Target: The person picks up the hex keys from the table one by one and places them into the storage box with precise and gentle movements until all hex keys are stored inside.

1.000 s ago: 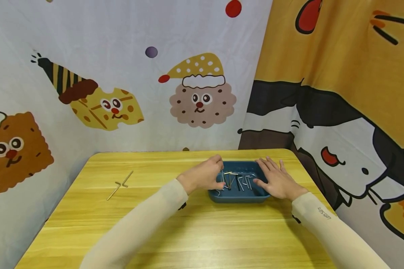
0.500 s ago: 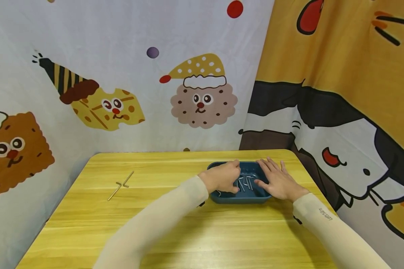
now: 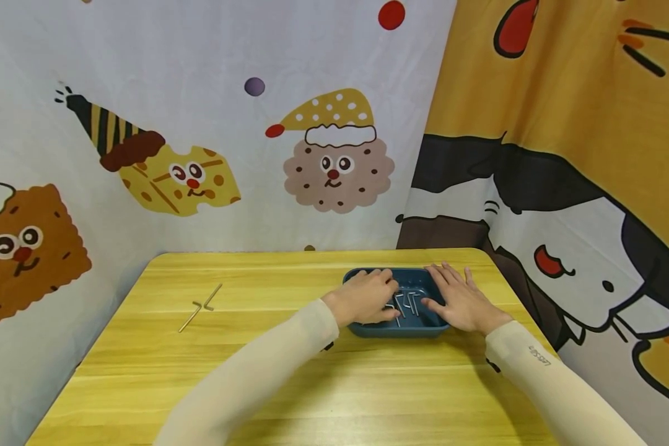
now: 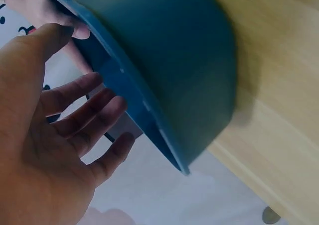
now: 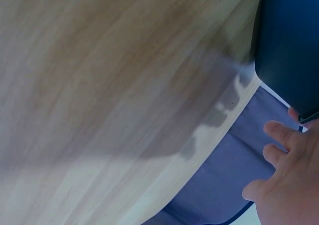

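My left hand [image 3: 362, 300] is over the left half of a dark blue plastic tray [image 3: 398, 332]. In the left wrist view its fingers [image 4: 89, 120] are spread and loosely bent over the tray's rim [image 4: 127, 75], with nothing visible between them. L-shaped hex keys [image 3: 415, 305] lie on the tray's floor; the left hand hides part of them. Along the right rim rests my right hand [image 3: 465, 301], fingers extended and thumb reaching over the inside. Two more hex keys, one nearer [image 3: 188, 319] and one farther [image 3: 214, 295], lie on the table to the left.
The wooden table [image 3: 290, 384] has its back edge against a white curtain [image 3: 201, 56] with cartoon prints. A yellow printed curtain [image 3: 585, 111] hangs on the right, close beyond the table's right side. Both forearms reach across the front of the table.
My left hand has moved right from the tray's left end to farther over the keys, then slightly back, its fingers now more spread. The right hand stays on the rim.
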The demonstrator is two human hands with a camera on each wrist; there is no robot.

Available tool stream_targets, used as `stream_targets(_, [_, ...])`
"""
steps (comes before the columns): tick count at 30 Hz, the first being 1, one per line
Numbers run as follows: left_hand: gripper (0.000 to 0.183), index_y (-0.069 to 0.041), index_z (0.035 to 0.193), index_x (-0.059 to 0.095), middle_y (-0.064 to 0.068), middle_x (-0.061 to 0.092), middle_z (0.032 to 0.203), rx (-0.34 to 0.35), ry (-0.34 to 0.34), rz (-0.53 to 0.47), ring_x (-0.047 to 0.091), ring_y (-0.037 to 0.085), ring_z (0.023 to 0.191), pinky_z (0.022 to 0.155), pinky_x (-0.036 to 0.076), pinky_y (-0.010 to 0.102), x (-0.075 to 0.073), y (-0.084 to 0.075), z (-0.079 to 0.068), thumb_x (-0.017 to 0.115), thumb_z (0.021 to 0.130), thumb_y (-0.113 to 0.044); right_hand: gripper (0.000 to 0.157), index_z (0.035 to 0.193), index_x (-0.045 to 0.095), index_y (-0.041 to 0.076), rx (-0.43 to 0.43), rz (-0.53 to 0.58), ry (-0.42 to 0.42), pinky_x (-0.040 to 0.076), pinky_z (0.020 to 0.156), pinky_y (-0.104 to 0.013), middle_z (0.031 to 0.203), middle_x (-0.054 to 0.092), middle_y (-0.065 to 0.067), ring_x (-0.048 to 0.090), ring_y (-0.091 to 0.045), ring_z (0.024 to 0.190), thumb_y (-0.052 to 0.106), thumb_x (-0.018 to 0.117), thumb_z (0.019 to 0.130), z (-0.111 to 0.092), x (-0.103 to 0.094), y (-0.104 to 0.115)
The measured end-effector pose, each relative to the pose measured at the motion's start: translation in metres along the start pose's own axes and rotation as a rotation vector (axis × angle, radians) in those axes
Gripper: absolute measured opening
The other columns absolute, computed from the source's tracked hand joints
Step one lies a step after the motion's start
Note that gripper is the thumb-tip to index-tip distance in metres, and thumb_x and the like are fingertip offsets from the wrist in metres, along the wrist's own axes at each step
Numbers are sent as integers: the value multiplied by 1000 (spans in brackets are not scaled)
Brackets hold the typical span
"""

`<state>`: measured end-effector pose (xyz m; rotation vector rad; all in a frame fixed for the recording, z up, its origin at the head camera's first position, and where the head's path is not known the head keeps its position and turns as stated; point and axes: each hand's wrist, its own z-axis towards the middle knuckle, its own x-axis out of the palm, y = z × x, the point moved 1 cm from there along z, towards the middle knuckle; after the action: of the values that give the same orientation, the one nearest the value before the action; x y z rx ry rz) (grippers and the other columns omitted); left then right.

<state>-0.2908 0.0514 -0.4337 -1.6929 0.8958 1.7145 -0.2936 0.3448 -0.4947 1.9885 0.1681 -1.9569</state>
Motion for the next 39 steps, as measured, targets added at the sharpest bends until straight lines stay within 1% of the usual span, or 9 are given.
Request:
stream_targets(4, [58, -18, 158, 69, 3, 68, 147, -6, -20, -34, 70, 21, 128, 111, 64, 47, 5, 8, -13, 64, 118, -60, 92, 185, 27, 7, 5, 15, 7, 2, 139, -88, 189, 31, -30, 19, -56, 179, 61, 59, 118, 1, 0, -1])
stream_targets(9, [56, -17, 161, 68, 6, 68, 150, -24, -35, -73, 70, 22, 128, 114, 63, 48, 11, 19, -29, 66, 119, -53, 92, 184, 28, 6, -7, 17, -4, 5, 139, -89, 189, 32, -31, 21, -57, 178, 60, 60, 118, 1, 1, -1])
stream_targets(12, [54, -16, 160, 68, 6, 68, 151, -36, -46, -96, 70, 22, 129, 116, 63, 48, 16, 27, -38, 68, 118, -50, 91, 184, 28, 6, -6, 25, -6, 5, 139, -88, 189, 31, -30, 21, -57, 178, 60, 60, 118, 0, 1, -2])
stream_targets(16, [50, -15, 156, 72, 6, 70, 149, -58, -78, -140, 72, 22, 131, 119, 62, 52, 22, 39, -51, 71, 117, -47, 91, 184, 29, 6, -6, 33, -7, 6, 139, -88, 189, 31, -31, 21, -57, 178, 60, 60, 118, 0, 1, -2])
stream_targets(19, [50, -14, 156, 73, 7, 69, 154, -84, -105, -194, 71, 24, 138, 124, 60, 56, 27, 48, -61, 72, 117, -45, 92, 184, 28, 5, -4, 34, -1, 5, 140, -88, 189, 31, -31, 21, -57, 178, 60, 59, 118, 0, 2, -2])
stream_targets(23, [54, -14, 161, 68, 11, 63, 166, -124, -140, -264, 64, 30, 153, 131, 54, 59, 34, 60, -74, 70, 118, -45, 92, 185, 27, 6, 0, 40, 4, 4, 140, -87, 189, 30, -31, 20, -57, 179, 60, 59, 118, 0, 3, -2])
stream_targets(27, [55, -13, 164, 65, 12, 62, 167, -159, -165, -292, 64, 32, 153, 131, 53, 60, 42, 75, -88, 67, 119, -45, 91, 185, 26, 6, 4, 41, 5, 3, 140, -87, 189, 30, -31, 20, -57, 179, 58, 60, 118, 0, 3, -4])
stream_targets(33, [53, -10, 162, 66, 13, 63, 165, -236, -149, -326, 68, 35, 147, 126, 56, 65, 55, 105, -121, 69, 119, -39, 91, 185, 25, 7, 2, 56, 9, 2, 140, -88, 190, 29, -30, 19, -57, 179, 58, 59, 118, -1, 4, -2])
stream_targets(39, [51, -4, 160, 67, 17, 64, 162, -324, -119, -300, 73, 39, 138, 117, 60, 70, 66, 133, -159, 70, 119, -34, 90, 184, 28, 6, -5, 55, -10, 5, 139, -88, 189, 32, -31, 21, -57, 178, 57, 61, 118, -1, 2, -1])
